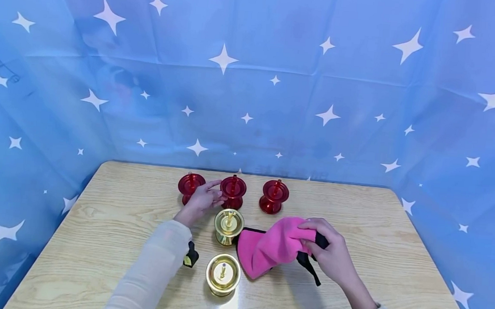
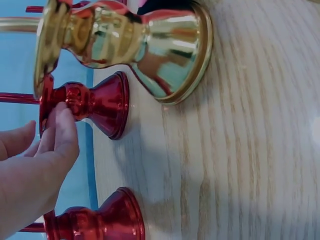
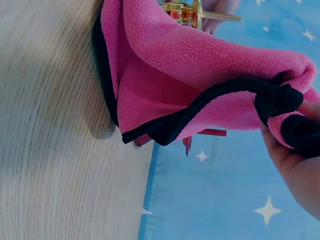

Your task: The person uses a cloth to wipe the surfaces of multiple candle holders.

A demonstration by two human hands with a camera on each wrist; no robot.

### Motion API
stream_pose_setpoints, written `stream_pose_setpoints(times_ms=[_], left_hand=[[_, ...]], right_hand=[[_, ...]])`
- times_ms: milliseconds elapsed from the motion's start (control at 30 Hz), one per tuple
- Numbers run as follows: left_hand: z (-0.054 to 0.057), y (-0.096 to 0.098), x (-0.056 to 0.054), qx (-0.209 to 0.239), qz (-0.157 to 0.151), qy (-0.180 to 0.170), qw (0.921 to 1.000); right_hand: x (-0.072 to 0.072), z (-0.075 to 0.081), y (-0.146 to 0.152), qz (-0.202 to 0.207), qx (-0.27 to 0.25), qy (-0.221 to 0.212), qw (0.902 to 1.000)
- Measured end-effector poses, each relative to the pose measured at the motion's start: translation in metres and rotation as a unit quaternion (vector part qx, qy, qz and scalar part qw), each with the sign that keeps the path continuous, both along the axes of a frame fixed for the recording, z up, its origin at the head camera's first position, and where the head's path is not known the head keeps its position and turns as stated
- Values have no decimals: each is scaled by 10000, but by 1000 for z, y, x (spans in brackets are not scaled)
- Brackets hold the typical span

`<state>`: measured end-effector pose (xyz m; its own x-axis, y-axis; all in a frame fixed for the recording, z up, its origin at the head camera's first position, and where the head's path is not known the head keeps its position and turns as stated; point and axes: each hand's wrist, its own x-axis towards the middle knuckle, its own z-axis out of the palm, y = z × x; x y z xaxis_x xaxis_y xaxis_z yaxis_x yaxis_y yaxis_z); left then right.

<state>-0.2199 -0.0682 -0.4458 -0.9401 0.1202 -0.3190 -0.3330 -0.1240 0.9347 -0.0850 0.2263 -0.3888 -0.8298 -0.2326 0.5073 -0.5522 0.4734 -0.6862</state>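
My left hand (image 1: 203, 200) reaches to the middle red goblet-shaped lamp holder (image 1: 233, 188). In the left wrist view its fingers (image 2: 65, 132) lie right at the holder's stem, just under the dish, while the thumb stands apart. My right hand (image 1: 331, 246) pinches a bunched end of a pink fleece cloth (image 1: 277, 242) with black edging. That end is lifted, and a black strap (image 1: 308, 267) dangles below the hand. The cloth's other end reaches down to the left, beside the rear gold lamp holder (image 1: 229, 223).
Another red lamp holder (image 1: 189, 185) stands left of the middle one, partly behind my left hand. A third red holder (image 1: 274, 195) is to its right. The front gold holder (image 1: 223, 274) stands near my left forearm. A starry blue curtain (image 1: 252, 92) hangs behind the wooden table (image 1: 107, 221).
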Motion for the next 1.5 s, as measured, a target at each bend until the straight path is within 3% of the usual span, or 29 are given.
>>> stream_pose_setpoints(times_ms=[233,400,533,833,900,1133,1333,1500], left_hand=[[16,-12,3,-1040,-603,255,9924],[32,-35,4,-1018,-824,78,9914],[36,-60,3,-1093,-909,-10,9898],[29,-95,5,-1680,-38,-498,9845],[24,-97,6,-1581,-36,-518,9861],[13,-92,6,-534,66,-414,9977],[17,-84,5,-351,327,-416,9980],[33,-80,8,-483,306,-272,9980]], right_hand=[[0,-1,2,63,-6,7,10000],[0,-1,3,87,-1,-28,10000],[0,-2,5,59,-18,-93,9999],[-1,-4,6,80,47,-49,9999],[-1,-3,5,82,53,-55,9999],[-2,-2,5,104,51,-61,9999],[-3,-3,6,61,139,-121,9998],[-4,0,8,-35,159,-126,9998]])
